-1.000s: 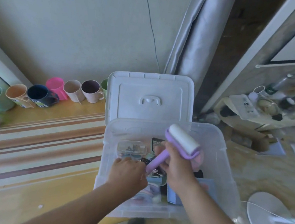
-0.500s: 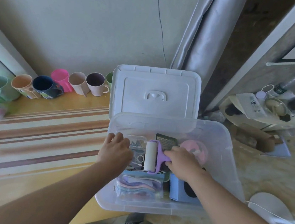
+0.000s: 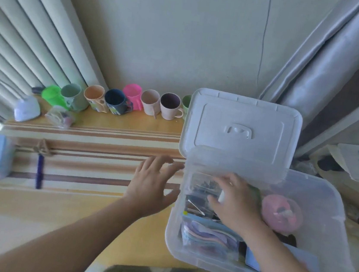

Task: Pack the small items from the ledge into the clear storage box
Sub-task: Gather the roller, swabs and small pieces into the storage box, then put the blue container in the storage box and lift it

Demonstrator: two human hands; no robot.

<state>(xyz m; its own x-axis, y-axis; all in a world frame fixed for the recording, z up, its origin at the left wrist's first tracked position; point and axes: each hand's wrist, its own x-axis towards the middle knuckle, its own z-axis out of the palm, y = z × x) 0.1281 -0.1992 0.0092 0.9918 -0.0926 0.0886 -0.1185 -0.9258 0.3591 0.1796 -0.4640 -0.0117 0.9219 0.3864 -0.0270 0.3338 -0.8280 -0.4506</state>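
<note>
Left hand (image 3: 152,181) spread flat and empty; right hand (image 3: 236,205) palm-down, fingers loosely curled.

Row of mugs (image 3: 119,102) along the wall, far side of the left grip, from green through pink to a purple-lined one. Pleated curtain (image 3: 28,33) hangs further left, silver drape (image 3: 322,69) beyond the right grip. A cluttered shelf (image 3: 356,164) sits off to the right, contents blurred.
</note>
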